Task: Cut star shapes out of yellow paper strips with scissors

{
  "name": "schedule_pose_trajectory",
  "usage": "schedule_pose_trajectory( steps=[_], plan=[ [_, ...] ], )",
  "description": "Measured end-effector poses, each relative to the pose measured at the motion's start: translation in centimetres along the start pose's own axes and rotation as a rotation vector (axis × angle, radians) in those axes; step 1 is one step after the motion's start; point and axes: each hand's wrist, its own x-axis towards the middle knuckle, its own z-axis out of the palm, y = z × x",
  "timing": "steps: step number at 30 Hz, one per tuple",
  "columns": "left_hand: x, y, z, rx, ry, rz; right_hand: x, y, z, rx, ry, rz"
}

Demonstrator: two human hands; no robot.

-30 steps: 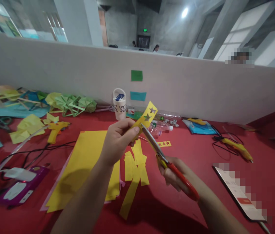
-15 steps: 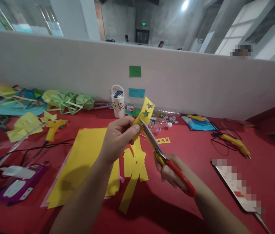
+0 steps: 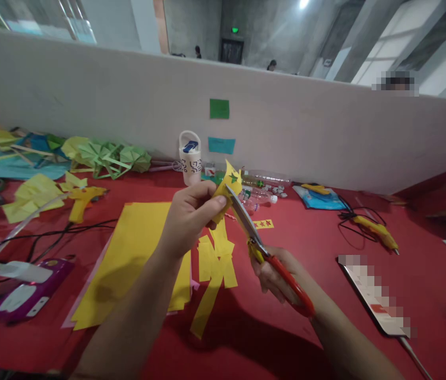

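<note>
Near the middle, my left hand pinches a yellow paper strip that has a star-shaped hole in it. My right hand is wrapped round the handles of red-handled scissors. The scissor blades point up and left, with their tips against the strip beside my left thumb. Several cut yellow strips lie on the red table below the hands. A stack of yellow sheets is under my left forearm, and a small strip with star holes lies beyond the scissors.
A white cup and plastic bottles stand or lie by the white partition. Yellow glue guns lie on both sides. At left is a purple power strip, at right a tablet. People show beyond.
The strip has turned in my left hand, and less of its star-cut end shows above the fingers. The whole view has shifted slightly.
</note>
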Motion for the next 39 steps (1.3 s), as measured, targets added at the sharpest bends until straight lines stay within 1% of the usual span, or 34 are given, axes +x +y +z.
schedule_pose_trajectory(
  steps=[6,12,16,19,21,24,26,29,33,35,37,39],
  plan=[
    [0.0,0.0,0.0,-0.025,-0.010,-0.004,0.0,0.0,0.0,-0.013,0.014,0.023],
    [0.0,0.0,0.0,-0.059,-0.011,-0.038,0.1,0.0,0.0,0.004,0.010,0.044],
    [0.0,-0.1,-0.1,-0.102,-0.006,-0.055,0.2,0.2,0.0,0.016,0.047,0.058],
    [0.1,0.0,-0.1,-0.149,0.038,-0.069,0.2,0.2,0.0,0.007,0.082,0.031],
    [0.3,0.0,0.0,-0.186,0.079,-0.082,0.3,0.2,0.0,-0.009,0.087,0.011],
    [0.5,0.2,0.0,-0.243,0.129,-0.104,0.3,0.4,-0.1,0.003,0.076,0.023],
    [0.6,0.3,0.1,-0.276,0.143,-0.134,0.4,0.6,-0.1,0.019,0.068,0.038],
    [0.6,0.5,0.3,-0.350,0.133,-0.218,0.4,0.6,0.0,0.019,0.087,0.024],
    [0.3,0.3,1.0,-0.500,0.043,-0.382,0.5,0.5,0.1,0.030,0.101,0.003],
    [0.1,0.0,1.4,-0.555,0.015,-0.420,0.5,0.4,0.2,0.004,0.112,0.008],
    [0.1,-0.2,1.8,-0.552,0.046,-0.368,0.5,0.2,0.3,-0.028,0.133,0.001],
    [0.1,-0.4,1.9,-0.491,0.117,-0.261,0.4,0.1,0.3,-0.031,0.139,-0.001]
  ],
)
